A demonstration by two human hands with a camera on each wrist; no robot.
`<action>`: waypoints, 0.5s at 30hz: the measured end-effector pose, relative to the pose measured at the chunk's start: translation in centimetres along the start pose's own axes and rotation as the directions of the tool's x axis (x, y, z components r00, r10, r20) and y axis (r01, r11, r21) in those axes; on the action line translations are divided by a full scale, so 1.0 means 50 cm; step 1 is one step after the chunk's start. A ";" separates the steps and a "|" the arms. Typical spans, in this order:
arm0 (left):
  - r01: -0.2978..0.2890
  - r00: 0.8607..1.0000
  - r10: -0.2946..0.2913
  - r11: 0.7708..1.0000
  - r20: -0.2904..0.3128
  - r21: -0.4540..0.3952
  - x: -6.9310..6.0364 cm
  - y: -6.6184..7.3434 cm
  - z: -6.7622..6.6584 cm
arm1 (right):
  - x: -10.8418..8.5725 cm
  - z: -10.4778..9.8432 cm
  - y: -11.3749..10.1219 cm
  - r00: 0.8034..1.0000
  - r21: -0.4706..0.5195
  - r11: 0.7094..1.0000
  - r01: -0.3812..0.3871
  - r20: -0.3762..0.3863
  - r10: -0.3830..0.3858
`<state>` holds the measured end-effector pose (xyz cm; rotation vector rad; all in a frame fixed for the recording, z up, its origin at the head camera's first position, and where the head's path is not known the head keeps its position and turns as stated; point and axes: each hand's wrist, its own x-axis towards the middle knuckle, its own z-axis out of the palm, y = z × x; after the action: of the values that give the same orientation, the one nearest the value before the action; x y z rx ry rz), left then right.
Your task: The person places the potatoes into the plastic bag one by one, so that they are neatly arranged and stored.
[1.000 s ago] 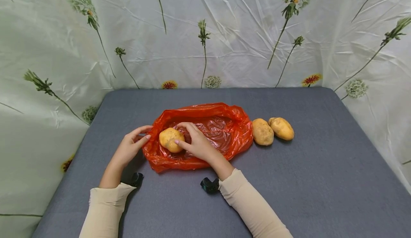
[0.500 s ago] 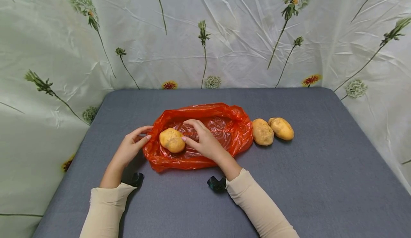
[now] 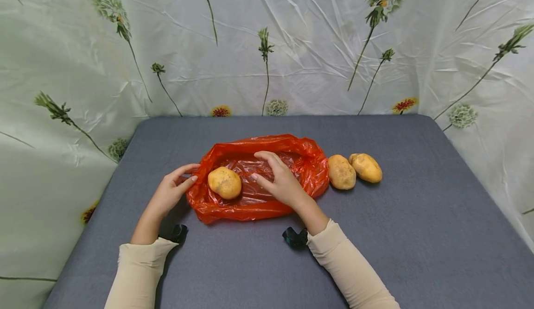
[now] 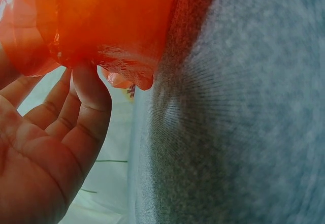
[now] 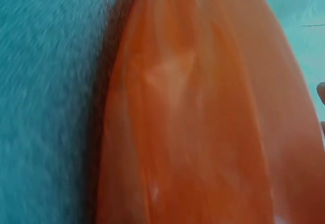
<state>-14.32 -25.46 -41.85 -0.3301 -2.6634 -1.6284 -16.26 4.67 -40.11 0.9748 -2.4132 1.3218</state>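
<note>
Nearest are two pale sleeves (image 3: 139,272), each with a black wrist camera (image 3: 295,238) at its cuff. The left hand (image 3: 170,195) touches the outer edge of a red plastic bag (image 3: 250,214) with thumb and fingers; plastic hides the tips, so I cannot tell whether they pinch. The right hand (image 3: 279,179) is over the bag's opening, thumb and fingers parted. Between the hands, one potato (image 3: 225,183) lies inside the bag. Right of the right hand, two more potatoes (image 3: 342,172) lie side by side on the grey table (image 3: 417,235). Beyond both hands hangs a flower-printed cloth (image 3: 317,45).
</note>
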 end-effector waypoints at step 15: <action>0.005 1.000 -0.005 1.000 0.003 -0.024 -0.006 0.037 0.000 | -0.026 -0.058 0.023 0.999 -0.054 0.999 0.005 -0.046 -0.007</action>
<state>-13.70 -24.70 -40.23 -0.3274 -2.6509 -1.6641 -16.37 8.04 -39.86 0.9267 -2.3969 1.2556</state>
